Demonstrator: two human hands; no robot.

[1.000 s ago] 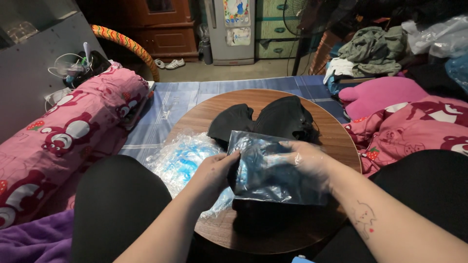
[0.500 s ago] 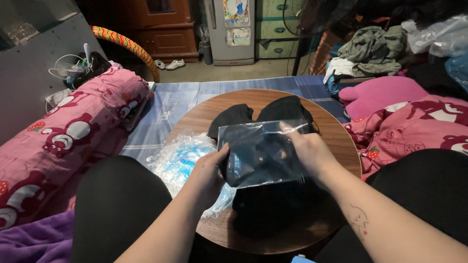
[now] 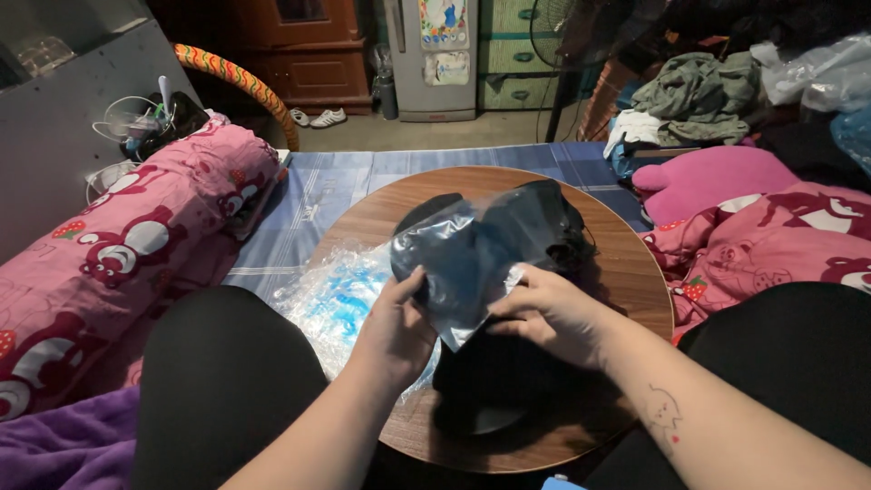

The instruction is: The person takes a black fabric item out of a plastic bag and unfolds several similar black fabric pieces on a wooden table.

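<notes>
A clear plastic bag with a dark item inside [image 3: 463, 259] is held up over a round wooden table [image 3: 626, 272]. My left hand [image 3: 399, 318] grips the bag's lower left edge. My right hand [image 3: 544, 308] pinches its lower right corner. Beneath and behind the bag, several black padded pieces [image 3: 553, 227] lie on the table. Another dark piece [image 3: 494, 386] rests near the table's front edge, under my hands.
A pile of crumpled clear plastic bags with blue print [image 3: 340, 299] lies at the table's left edge. A pink printed bolster [image 3: 136, 245] lies on the left, pink bedding [image 3: 771, 227] on the right. My knees in black flank the table.
The bag has been lifted and tilted up from lying flat over the table. My hands have shifted to its lower edge, and the right hand has moved down and inward.
</notes>
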